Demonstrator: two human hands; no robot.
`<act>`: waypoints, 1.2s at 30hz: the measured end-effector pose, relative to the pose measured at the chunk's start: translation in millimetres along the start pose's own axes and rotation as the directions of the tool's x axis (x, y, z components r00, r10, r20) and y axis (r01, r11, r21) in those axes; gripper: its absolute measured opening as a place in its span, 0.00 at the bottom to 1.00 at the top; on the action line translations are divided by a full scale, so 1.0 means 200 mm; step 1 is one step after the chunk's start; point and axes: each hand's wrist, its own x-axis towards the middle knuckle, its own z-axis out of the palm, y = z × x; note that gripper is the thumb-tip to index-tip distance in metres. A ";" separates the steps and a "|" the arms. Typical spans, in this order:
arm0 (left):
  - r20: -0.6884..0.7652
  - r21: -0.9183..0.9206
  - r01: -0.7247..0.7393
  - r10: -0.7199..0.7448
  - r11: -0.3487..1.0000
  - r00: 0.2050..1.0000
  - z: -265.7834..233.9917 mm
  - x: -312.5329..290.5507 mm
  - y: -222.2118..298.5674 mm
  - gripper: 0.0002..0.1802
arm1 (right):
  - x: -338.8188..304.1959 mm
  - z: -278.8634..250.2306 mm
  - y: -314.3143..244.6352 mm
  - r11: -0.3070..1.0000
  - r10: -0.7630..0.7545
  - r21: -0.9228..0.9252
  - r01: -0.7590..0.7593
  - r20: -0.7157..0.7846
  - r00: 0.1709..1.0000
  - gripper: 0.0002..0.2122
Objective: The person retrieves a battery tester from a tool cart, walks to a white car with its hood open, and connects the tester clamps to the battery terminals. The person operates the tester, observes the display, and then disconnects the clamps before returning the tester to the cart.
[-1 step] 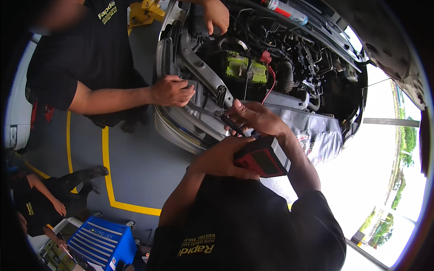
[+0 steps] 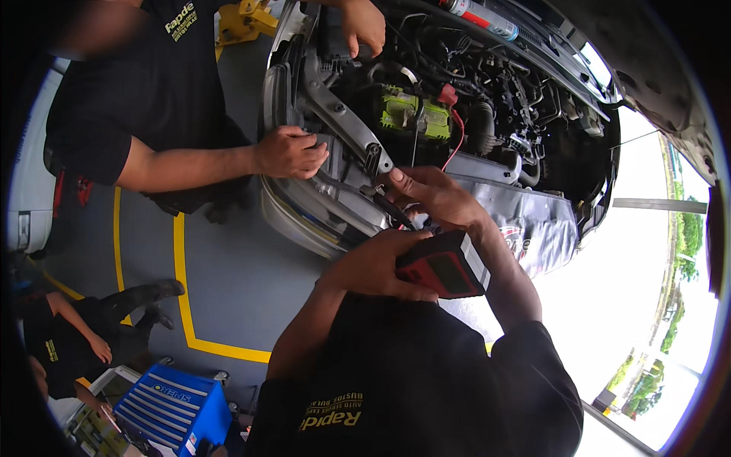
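Note:
My left hand (image 2: 371, 266) is closed around a red and black handheld tester (image 2: 448, 266) with a small grey screen, held close to my chest. Beyond it, my right hand (image 2: 442, 199) grips a black clamp (image 2: 390, 207), thumb uppermost, just over the front edge of the car. Some of the fingers are hidden behind the clamp and the tester. Farther in, the car battery (image 2: 415, 114) with its yellow-green top sits in the engine bay. A red terminal cover (image 2: 448, 95) and a red cable lie beside it.
A co-worker's hand (image 2: 291, 152) rests on the car's front at left; another hand (image 2: 364, 29) hangs over the engine bay. A grey fender cover (image 2: 544, 221) drapes the near side. The raised hood (image 2: 662, 84) is at right, a blue tool cart (image 2: 171, 407) at lower left.
My right hand's thumb and fingers have shifted slightly at the clamp. The tester in my left hand has moved very little.

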 end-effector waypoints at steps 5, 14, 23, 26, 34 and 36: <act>0.163 0.226 0.084 -0.123 0.970 0.979 -0.01 0.08 0.04 0.41 | 0.03 -0.04 -0.06 0.973 0.151 0.166 -0.164 0.085 0.985 0.28; 0.100 0.459 0.036 -0.092 0.888 0.991 0.02 0.05 -0.02 0.37 | -0.02 -0.12 -0.13 0.964 0.203 0.099 -0.246 0.323 0.924 0.27; -0.008 0.372 0.077 -0.080 0.925 0.997 -0.01 0.04 -0.01 0.36 | -0.12 -0.09 -0.20 0.967 0.181 0.119 -0.224 0.297 0.938 0.30; 0.021 0.391 0.147 -0.169 0.909 0.985 -0.01 0.04 0.00 0.37 | -0.13 -0.10 -0.21 0.971 0.224 0.020 -0.240 0.289 0.931 0.28; -0.061 0.422 0.009 0.019 0.906 0.998 0.02 0.03 -0.06 0.34 | -0.11 -0.15 -0.26 0.986 0.100 0.123 -0.114 0.110 0.989 0.17; -0.194 0.314 -0.018 0.083 0.949 0.977 0.00 0.01 -0.08 0.34 | -0.04 -0.30 -0.28 0.987 -0.077 -0.143 0.076 -0.004 0.997 0.16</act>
